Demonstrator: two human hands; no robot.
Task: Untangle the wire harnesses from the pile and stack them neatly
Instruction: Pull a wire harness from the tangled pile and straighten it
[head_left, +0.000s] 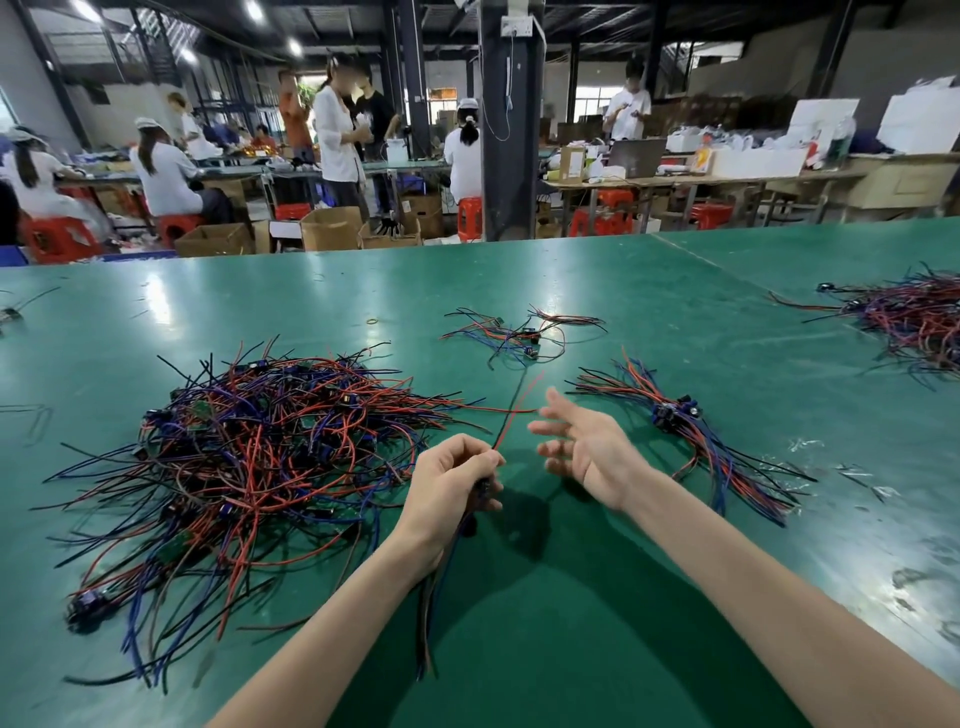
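Head view: the left hand is curled into a fist around one wire harness, gripping it near its dark connector. Its red and black leads rise out of the top of the fist and slant away and to the right. Its other wires hang down past the wrist toward the table. The right hand hovers just beside it, palm turned inward, fingers spread and relaxed, holding nothing. The tips of the raised leads pass close in front of those fingers without clearly touching them. Immediately to the left of the left hand sprawls the tangled pile, wires pointing every way. To the right of the right hand lies the neat stack, connectors bunched together. Its long axis runs diagonally from far-left to near-right. The right hand is plainly the nearer one to that stack, while the harness sits in the left, so the coming move probably turns on carrying it rightward, past or through the empty hand, and turning it to match that diagonal. Farther ahead of both hands sits a small loose cluster, and well off to the right a second heap.
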